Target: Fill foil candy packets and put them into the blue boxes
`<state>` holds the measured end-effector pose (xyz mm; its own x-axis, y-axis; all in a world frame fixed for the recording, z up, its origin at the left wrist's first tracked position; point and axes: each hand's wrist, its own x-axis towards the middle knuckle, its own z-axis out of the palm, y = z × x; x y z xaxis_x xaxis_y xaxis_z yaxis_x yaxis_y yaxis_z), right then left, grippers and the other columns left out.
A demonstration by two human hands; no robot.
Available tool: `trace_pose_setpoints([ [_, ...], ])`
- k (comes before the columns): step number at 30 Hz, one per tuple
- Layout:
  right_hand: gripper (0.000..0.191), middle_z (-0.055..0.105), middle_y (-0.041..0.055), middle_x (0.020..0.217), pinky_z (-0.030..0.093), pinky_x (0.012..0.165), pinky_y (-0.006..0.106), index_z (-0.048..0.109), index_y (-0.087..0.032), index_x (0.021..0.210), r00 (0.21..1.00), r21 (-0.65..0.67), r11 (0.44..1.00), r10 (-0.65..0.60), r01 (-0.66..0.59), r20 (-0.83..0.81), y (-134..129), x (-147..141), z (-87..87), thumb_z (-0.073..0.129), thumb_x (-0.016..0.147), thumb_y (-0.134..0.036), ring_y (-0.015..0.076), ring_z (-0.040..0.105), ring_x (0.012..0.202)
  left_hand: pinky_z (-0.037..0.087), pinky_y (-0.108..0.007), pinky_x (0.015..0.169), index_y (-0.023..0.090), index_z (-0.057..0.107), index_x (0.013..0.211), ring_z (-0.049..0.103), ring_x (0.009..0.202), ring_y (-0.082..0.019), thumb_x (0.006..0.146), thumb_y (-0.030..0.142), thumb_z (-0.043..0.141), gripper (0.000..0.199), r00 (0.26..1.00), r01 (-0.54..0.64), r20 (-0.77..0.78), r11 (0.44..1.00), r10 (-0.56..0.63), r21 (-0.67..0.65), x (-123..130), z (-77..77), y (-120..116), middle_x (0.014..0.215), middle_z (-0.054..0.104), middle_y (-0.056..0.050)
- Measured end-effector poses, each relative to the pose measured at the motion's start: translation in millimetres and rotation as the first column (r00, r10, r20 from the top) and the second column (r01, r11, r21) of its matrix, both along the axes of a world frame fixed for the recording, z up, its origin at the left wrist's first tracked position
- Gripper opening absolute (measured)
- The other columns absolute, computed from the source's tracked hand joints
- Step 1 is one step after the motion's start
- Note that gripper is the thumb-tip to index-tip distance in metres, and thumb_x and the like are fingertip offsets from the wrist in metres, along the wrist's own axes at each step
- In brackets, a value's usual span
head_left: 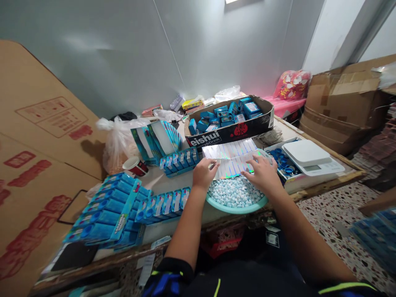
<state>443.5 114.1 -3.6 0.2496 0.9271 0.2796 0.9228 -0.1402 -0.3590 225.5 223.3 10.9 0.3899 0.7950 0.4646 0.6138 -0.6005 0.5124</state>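
Shiny sheet (230,161), carton (227,135) behind, pellet basin (237,210) beneath

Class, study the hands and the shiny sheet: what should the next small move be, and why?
Probably the right hand should try lifting one narrow piece while the left hand steadies the sheet. Both hands are at the sheet's near part, and its surface is marked off in narrow strips that look like labels, spread over the basin of pellets.
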Motion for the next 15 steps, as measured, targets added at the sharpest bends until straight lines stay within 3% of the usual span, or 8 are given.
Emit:
trace_pose_setpoints([
  [15,0.031,0.058,0.0145,0.143,0.019,0.116,0.067,0.069,-0.022,0.116,1.000,0.041,0.999,0.004,-0.004,-0.001,0.9,1.6,-4.2,0.061,0.095,-0.043,0.0346,0.047,0.136,0.040,-0.027,0.068,0.020,0.060,0.073,0.061,0.079,-0.018,0.087,0.033,0.071,0.022,0.991,-0.079,-0.112,0.997,0.077,-0.012,2.7,5.2,-5.8,0.082,0.062,-0.002],
])
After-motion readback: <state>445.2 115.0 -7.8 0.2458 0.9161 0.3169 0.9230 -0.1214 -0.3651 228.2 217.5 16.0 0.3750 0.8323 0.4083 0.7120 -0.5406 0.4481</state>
